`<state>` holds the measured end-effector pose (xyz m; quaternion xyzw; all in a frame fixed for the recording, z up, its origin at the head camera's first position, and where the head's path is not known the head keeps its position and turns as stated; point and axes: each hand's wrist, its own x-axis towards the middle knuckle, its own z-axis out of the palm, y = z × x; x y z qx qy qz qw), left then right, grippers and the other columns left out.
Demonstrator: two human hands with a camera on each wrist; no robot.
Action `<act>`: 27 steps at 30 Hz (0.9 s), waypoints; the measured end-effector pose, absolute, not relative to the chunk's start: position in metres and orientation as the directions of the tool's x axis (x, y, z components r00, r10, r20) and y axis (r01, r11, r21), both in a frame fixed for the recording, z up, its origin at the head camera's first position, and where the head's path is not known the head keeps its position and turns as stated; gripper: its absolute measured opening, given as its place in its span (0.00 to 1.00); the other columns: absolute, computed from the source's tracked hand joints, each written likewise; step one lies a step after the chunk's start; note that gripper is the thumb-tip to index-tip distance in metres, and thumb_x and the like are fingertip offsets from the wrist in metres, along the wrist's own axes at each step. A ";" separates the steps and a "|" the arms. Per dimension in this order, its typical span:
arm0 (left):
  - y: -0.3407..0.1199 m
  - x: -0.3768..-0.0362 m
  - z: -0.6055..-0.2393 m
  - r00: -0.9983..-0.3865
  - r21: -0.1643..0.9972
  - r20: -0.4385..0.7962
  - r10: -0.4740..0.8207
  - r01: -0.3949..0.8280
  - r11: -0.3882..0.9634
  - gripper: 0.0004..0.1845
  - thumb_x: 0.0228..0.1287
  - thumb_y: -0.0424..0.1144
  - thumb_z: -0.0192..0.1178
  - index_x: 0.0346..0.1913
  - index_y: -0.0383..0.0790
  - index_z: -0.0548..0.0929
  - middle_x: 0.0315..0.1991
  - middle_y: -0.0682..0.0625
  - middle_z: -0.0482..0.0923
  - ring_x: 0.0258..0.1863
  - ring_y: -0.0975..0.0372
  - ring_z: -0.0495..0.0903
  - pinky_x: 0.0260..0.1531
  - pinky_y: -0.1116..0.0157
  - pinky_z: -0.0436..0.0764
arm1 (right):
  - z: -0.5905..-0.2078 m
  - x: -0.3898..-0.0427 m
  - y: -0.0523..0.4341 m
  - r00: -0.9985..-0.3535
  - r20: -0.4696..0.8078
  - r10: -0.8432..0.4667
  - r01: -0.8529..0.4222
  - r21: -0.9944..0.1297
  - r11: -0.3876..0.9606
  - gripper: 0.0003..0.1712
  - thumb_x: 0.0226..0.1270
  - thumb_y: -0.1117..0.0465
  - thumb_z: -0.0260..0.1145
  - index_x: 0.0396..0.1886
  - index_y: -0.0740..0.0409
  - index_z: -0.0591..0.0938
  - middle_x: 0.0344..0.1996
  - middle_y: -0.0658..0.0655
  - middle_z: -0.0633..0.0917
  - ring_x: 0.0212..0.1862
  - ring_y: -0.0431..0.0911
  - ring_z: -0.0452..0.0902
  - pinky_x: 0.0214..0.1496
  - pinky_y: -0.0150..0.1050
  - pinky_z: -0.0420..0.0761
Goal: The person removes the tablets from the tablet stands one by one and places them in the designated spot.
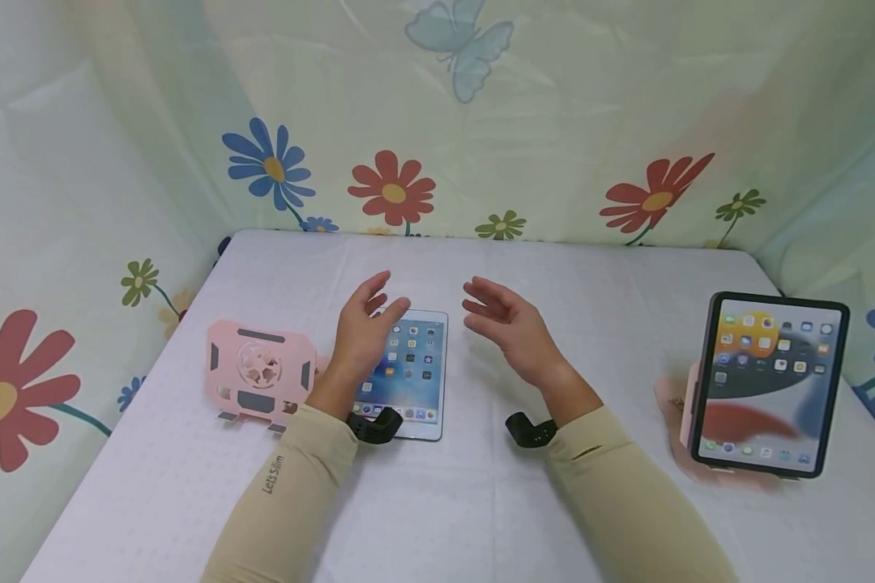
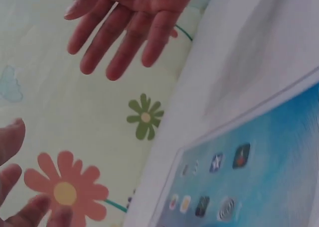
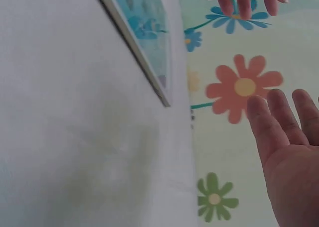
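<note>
My left hand (image 1: 363, 332) hovers over the left part of a white-framed tablet (image 1: 428, 405), its fingers relaxed and nothing in them. The tablet lies face up with its screen lit, showing rows of app icons; the left wrist view shows part of that screen (image 2: 279, 152) from close by. To the right of the tablet my right hand (image 1: 512, 328) is held above the table, palm turned toward the left hand, fingers loosely extended. In the right wrist view its palm (image 3: 294, 172) is bare, and the tablet's edge (image 3: 144, 62) stands out farther left.
A pink tablet stand (image 1: 260, 368) with a round cut-out is at the left, close to my left forearm. At the far right a black-framed tablet (image 1: 769, 385) leans on another pink stand (image 1: 674, 421). Behind the white-covered table (image 1: 591, 283) hangs a flowered curtain (image 1: 554, 121).
</note>
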<state>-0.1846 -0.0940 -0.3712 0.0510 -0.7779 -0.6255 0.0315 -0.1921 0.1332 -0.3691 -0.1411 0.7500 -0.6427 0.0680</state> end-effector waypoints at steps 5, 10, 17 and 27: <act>-0.080 -0.179 -0.361 -0.998 0.983 0.029 -0.061 0.017 0.184 0.29 0.70 0.43 0.65 0.71 0.52 0.72 0.71 0.55 0.67 0.69 0.59 0.66 0.69 0.57 0.65 | -0.357 -0.183 0.151 -0.944 0.168 -0.283 -0.228 -0.954 0.194 0.32 0.72 0.64 0.65 0.73 0.59 0.68 0.69 0.57 0.73 0.67 0.51 0.71 0.61 0.38 0.76; -0.064 -0.174 -0.355 -0.993 0.977 0.120 0.023 0.122 0.176 0.28 0.68 0.43 0.66 0.70 0.50 0.74 0.69 0.54 0.70 0.68 0.60 0.67 0.70 0.57 0.64 | -0.341 -0.169 0.173 -0.928 0.269 -0.258 -0.325 -0.923 0.208 0.28 0.71 0.67 0.65 0.69 0.63 0.73 0.66 0.60 0.74 0.65 0.50 0.73 0.57 0.31 0.78; -0.042 -0.170 -0.353 -0.961 0.971 0.228 0.158 0.237 0.040 0.27 0.68 0.37 0.66 0.68 0.41 0.75 0.69 0.53 0.70 0.65 0.60 0.72 0.67 0.65 0.66 | -0.333 -0.140 0.213 -0.907 0.372 -0.198 -0.407 -0.896 0.178 0.29 0.69 0.76 0.62 0.70 0.65 0.72 0.63 0.49 0.79 0.62 0.39 0.76 0.54 0.29 0.78; -0.005 -0.157 -0.358 -0.925 0.968 0.247 0.288 0.251 -0.024 0.30 0.67 0.35 0.67 0.70 0.43 0.73 0.68 0.53 0.71 0.63 0.61 0.74 0.62 0.66 0.72 | -0.335 -0.107 0.265 -0.914 0.390 -0.110 -0.399 -0.914 0.079 0.33 0.67 0.82 0.58 0.71 0.66 0.70 0.64 0.50 0.79 0.60 0.38 0.77 0.54 0.29 0.77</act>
